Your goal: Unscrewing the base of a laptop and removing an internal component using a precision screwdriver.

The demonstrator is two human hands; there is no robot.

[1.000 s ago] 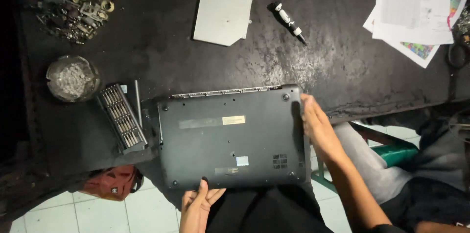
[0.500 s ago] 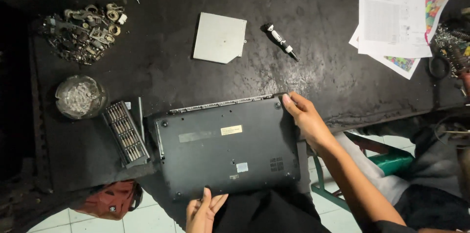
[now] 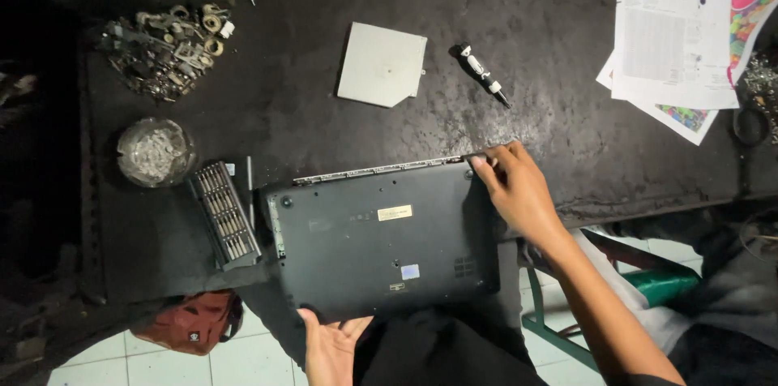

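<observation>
Laptop (image 3: 381,244) lies upside down at the near edge of the dark table (image 3: 308,118), its underside facing up and its near half overhanging the table edge toward the person. Its long axis runs left to right across the view, slightly tilted so the right end sits a little farther away; the hinge edge points away from the person.

Right hand (image 3: 519,187) rests on the far right corner of the laptop, fingers bent and pressed onto the corner by the hinge edge. Left hand (image 3: 328,345) supports the near edge from below, palm up and fingers spread loosely against the underside of the overhanging part.

Just left of the laptop lies a case of screwdriver bits (image 3: 224,214), and beyond that a glass ashtray (image 3: 154,151). Farther back sit a pile of metal parts (image 3: 166,47), a flat grey drive (image 3: 381,64) and a small screwdriver (image 3: 484,75). Printed papers (image 3: 673,29) lie at the far right.
</observation>
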